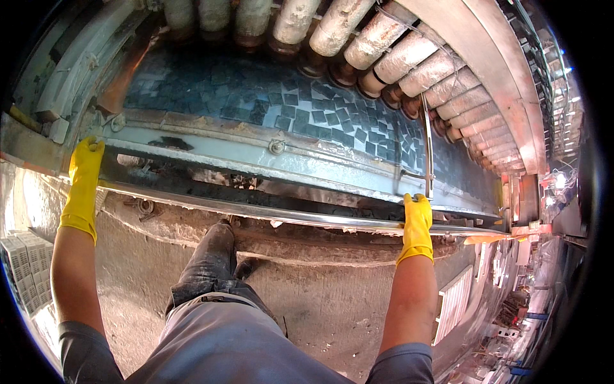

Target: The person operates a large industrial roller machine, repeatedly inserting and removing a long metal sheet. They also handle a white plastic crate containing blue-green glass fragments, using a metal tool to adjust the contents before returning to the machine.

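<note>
My left hand (84, 176), in a long yellow rubber glove, has its fingers curled at the left end of a long, wet metal panel (256, 153). Farther right, my right hand (417, 224), gloved the same way, closes on the panel's near edge. Just beyond its fingertips stands a thin metal rod (427, 147) with a crosspiece. Behind the panel, many small dark square tiles (332, 118) lie scattered on a wet, bluish surface. The undersides of both hands are hidden.
A row of thick, crusted rollers (339, 25) curves along the far side. A shiny metal rail (275, 219) runs in front of my legs, with a dark gap behind it. Stacked pale crates (29, 269) stand at left, and a slatted white panel (453, 304) lies at right.
</note>
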`<control>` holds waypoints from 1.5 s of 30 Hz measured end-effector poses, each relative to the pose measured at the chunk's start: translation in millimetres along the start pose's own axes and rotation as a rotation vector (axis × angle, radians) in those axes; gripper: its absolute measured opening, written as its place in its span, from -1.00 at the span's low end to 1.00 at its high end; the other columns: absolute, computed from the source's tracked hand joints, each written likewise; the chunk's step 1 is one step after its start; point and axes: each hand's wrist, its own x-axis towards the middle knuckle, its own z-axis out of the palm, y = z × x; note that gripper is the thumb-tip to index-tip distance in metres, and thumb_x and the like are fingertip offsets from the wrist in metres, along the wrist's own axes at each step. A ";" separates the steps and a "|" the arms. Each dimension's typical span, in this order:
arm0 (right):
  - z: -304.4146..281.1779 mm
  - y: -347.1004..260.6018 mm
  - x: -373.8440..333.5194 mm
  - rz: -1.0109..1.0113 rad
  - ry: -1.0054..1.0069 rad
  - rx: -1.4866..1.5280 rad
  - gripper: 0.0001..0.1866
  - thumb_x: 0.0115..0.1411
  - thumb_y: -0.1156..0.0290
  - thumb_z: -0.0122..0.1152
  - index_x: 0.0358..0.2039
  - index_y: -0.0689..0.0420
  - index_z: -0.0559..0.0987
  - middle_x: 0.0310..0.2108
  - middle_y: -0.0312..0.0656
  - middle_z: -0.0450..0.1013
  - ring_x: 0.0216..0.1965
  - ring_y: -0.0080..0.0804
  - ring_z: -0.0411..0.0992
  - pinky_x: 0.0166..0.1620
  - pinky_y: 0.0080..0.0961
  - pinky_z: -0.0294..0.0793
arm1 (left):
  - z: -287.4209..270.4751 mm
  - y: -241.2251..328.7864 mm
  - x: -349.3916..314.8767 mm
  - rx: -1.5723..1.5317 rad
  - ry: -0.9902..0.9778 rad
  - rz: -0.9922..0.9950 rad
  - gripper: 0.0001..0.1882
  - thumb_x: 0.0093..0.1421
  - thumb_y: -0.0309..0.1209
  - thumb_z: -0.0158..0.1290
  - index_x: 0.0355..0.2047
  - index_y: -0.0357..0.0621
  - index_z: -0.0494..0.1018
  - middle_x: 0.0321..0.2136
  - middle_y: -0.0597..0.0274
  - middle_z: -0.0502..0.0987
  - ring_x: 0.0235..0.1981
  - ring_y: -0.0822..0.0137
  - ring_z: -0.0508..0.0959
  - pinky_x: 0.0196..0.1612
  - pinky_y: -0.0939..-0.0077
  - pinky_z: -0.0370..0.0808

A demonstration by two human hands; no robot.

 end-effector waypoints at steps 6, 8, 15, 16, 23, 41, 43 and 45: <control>-0.7 -24.3 19.9 -0.007 0.001 -0.041 -0.41 0.22 0.03 0.27 0.13 0.16 0.57 0.08 0.06 0.54 0.09 0.01 0.51 0.17 -0.24 0.43 | 2.7 13.7 29.0 -0.009 -0.006 0.020 -0.49 0.23 -0.07 0.17 0.04 -0.17 0.55 -0.18 -0.03 0.69 -0.11 0.02 0.68 -0.05 0.24 0.56; 5.3 -22.4 34.3 -0.019 0.013 -0.065 -0.41 0.22 0.02 0.27 0.13 0.16 0.57 0.07 0.06 0.55 0.08 0.01 0.52 0.15 -0.23 0.45 | 4.3 19.4 38.1 -0.005 -0.012 0.019 -0.49 0.23 -0.07 0.17 0.04 -0.18 0.55 -0.18 -0.03 0.69 -0.10 0.02 0.68 -0.05 0.24 0.56; 4.0 -55.8 48.4 0.085 -0.040 0.054 -0.42 0.23 0.04 0.29 0.15 0.15 0.56 0.04 0.00 0.57 0.05 -0.06 0.54 0.05 -0.25 0.53 | 9.8 32.9 68.3 -0.033 0.000 0.018 -0.50 0.22 -0.10 0.21 0.02 -0.21 0.55 -0.21 0.00 0.70 -0.15 0.09 0.69 -0.08 0.29 0.56; 4.0 -59.1 49.4 0.066 -0.034 0.037 -0.42 0.23 0.05 0.29 0.15 0.15 0.56 0.04 -0.01 0.57 0.04 -0.07 0.54 0.05 -0.26 0.54 | 10.9 32.3 71.7 -0.045 0.005 0.019 -0.50 0.22 -0.10 0.23 0.02 -0.23 0.55 -0.23 0.02 0.70 -0.17 0.12 0.69 -0.09 0.30 0.56; 10.3 -57.7 70.2 0.049 -0.012 -0.003 -0.41 0.23 0.06 0.29 0.16 0.16 0.56 0.08 0.00 0.55 0.09 -0.05 0.52 0.14 -0.27 0.46 | 12.7 45.8 84.7 -0.024 -0.041 -0.011 -0.48 0.23 -0.08 0.19 0.07 -0.17 0.54 -0.14 -0.01 0.69 -0.08 0.09 0.68 -0.01 0.30 0.55; 18.9 -72.8 105.4 -0.035 0.003 -0.058 -0.37 0.22 0.01 0.28 0.17 0.18 0.55 0.14 0.02 0.52 0.18 -0.03 0.46 0.23 -0.28 0.37 | 16.6 71.3 111.4 -0.009 -0.050 0.000 -0.50 0.25 -0.08 0.17 0.06 -0.16 0.54 -0.14 0.00 0.69 -0.06 0.07 0.67 0.00 0.29 0.55; 17.4 -81.1 109.7 -0.057 0.006 -0.080 -0.36 0.22 0.00 0.27 0.17 0.19 0.55 0.14 0.03 0.52 0.18 -0.03 0.46 0.23 -0.29 0.37 | 17.2 77.3 120.3 -0.004 -0.047 -0.002 -0.51 0.25 -0.08 0.17 0.05 -0.15 0.55 -0.15 0.01 0.69 -0.06 0.07 0.67 -0.01 0.28 0.55; 17.6 -89.1 116.5 -0.073 0.001 -0.094 -0.36 0.22 -0.01 0.26 0.17 0.18 0.55 0.13 0.03 0.52 0.17 -0.03 0.47 0.22 -0.29 0.37 | 16.8 84.0 128.3 -0.017 -0.064 0.005 -0.52 0.24 -0.07 0.17 0.03 -0.15 0.57 -0.15 0.01 0.69 -0.06 0.06 0.67 -0.02 0.28 0.55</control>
